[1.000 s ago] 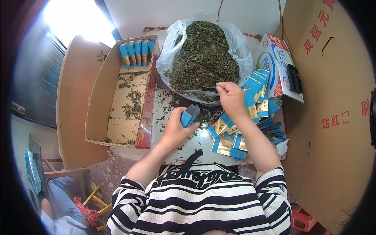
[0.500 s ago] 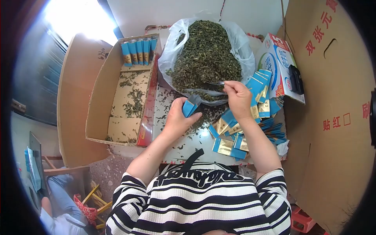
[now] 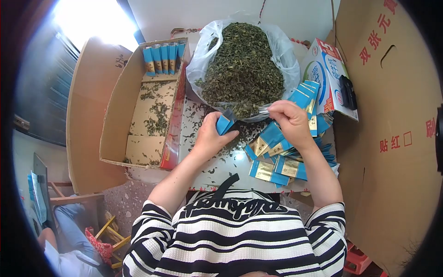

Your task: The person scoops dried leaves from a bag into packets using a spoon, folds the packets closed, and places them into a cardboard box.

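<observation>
A blue packet (image 3: 224, 123) with its silvery mouth upward is held in my left hand (image 3: 210, 136), just below the front edge of the clear plastic bag (image 3: 197, 74). Dried leaves (image 3: 242, 64) fill that bag in a tall heap. My right hand (image 3: 290, 121) pinches the handle of a metal spoon (image 3: 264, 111); leaves lie at its bowl end, close to the packet's mouth. Blue and gold packets (image 3: 264, 171) are piled beside and beneath my right forearm.
At the left stands an open cardboard box (image 3: 110, 124) with several upright packets (image 3: 164, 59) and scattered leaves. A milk carton (image 3: 325, 76) with a black object (image 3: 347, 92) is at the right, beside a large cardboard wall (image 3: 383, 106). A person's legs (image 3: 76, 226) show at lower left.
My right hand has drawn the spoon out of the heap, toward the bag's front edge, with leaves at its bowl. My left hand stays nearly in place with the packet.
</observation>
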Demonstrator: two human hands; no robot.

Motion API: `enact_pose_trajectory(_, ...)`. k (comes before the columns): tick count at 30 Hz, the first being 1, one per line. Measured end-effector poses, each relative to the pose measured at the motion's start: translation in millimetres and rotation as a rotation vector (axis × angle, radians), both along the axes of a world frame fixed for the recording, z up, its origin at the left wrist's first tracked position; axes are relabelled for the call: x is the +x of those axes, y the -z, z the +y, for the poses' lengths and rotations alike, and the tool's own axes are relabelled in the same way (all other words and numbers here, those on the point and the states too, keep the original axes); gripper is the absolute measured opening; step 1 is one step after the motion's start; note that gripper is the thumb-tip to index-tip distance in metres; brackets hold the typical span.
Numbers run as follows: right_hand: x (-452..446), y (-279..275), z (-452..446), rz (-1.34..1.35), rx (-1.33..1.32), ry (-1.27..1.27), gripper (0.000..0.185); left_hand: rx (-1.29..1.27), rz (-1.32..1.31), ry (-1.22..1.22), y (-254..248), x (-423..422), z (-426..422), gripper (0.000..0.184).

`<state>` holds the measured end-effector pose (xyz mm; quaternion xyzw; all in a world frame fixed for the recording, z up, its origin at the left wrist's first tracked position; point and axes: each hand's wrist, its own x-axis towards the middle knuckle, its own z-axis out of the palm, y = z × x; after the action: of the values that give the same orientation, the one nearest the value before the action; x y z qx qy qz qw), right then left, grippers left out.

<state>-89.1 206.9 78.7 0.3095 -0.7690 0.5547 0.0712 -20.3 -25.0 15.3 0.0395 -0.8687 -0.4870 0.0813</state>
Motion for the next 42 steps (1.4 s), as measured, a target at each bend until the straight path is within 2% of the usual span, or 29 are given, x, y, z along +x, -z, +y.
enact_pose_trajectory(8, 4, -15, -8, 0.283, 0.215, -0.116, 0.020, -0.013, -0.018, 0.023, 7, 9, 9, 0.066)
enact_pose_trajectory(10, 6, -22, -12, 0.553, 0.331, -0.172, 0.025, 0.028, -0.023, 0.036, 12, 10, 11, 0.067)
enact_pose_trajectory(14, 17, -33, -15, 0.705, 0.455, -0.249, 0.027, 0.166, -0.096, 0.084, 13, 15, 13, 0.067)
enact_pose_trajectory(19, 26, -29, -16, 0.928, 0.527, -0.340, 0.030, 0.177, -0.135, 0.096, 6, 23, 12, 0.064)
enact_pose_trajectory(23, 28, -32, -12, 0.908, 0.520, -0.329, 0.030, 0.208, -0.109, 0.059, 11, 22, 12, 0.056)
enact_pose_trajectory(26, 21, -32, -4, 0.799, 0.450, -0.193, 0.025, 0.102, 0.014, 0.012, 22, 20, 12, 0.054)
enact_pose_trajectory(29, 12, -28, 2, 0.677, 0.434, 0.114, 0.024, 0.102, 0.000, 0.019, 20, 22, 11, 0.055)
enact_pose_trajectory(30, 7, -28, 4, 0.678, 0.434, 0.114, 0.024, 0.103, 0.000, 0.019, 21, 22, 12, 0.055)
enact_pose_trajectory(32, -1, -30, 8, 0.623, 0.560, 0.211, 0.024, 0.067, 0.076, 0.013, 24, 22, 12, 0.056)
enact_pose_trajectory(36, -16, -11, 2, 0.532, 0.680, 0.183, 0.024, 0.110, 0.081, -0.012, 26, 26, 15, 0.057)
enact_pose_trajectory(38, -20, 2, -10, 0.440, 0.515, 0.202, 0.017, 0.083, 0.062, -0.006, 33, 29, 14, 0.057)
enact_pose_trajectory(39, -22, 9, -16, 0.439, 0.514, 0.203, 0.017, 0.081, 0.062, -0.005, 36, 30, 14, 0.057)
enact_pose_trajectory(41, -28, 22, -26, 0.335, 0.301, 0.309, 0.011, 0.044, 0.107, 0.007, 42, 31, 13, 0.057)
enact_pose_trajectory(42, -31, 29, -30, 0.335, 0.300, 0.309, 0.011, 0.043, 0.107, 0.007, 41, 30, 13, 0.057)
